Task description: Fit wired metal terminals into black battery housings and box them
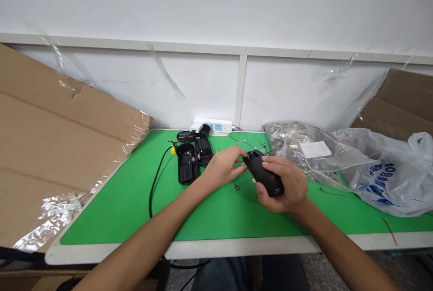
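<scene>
My right hand (286, 182) is wrapped around a black plastic casing (265, 174), held tilted above the green mat. The casing's far left end has an opening with small parts inside, too small to make out. My left hand (223, 167) reaches that end from the left, its bent index finger and thumb closed about the edge. Any small piece between those fingers is hidden. Left of my left hand lie an open black casing half (188, 164) and another black casing part (203, 147), with thin red wires between them. A small metal contact with a wire (237, 187) lies below my hands.
A white power strip (216, 126) stands at the wall. A black cable (152, 191) curves along the left. Right lie a clear bag of metal parts (294, 135) and a white plastic bag (399, 182). Cardboard (67, 133) leans at left; loose red wire (389, 231) lies near the front edge.
</scene>
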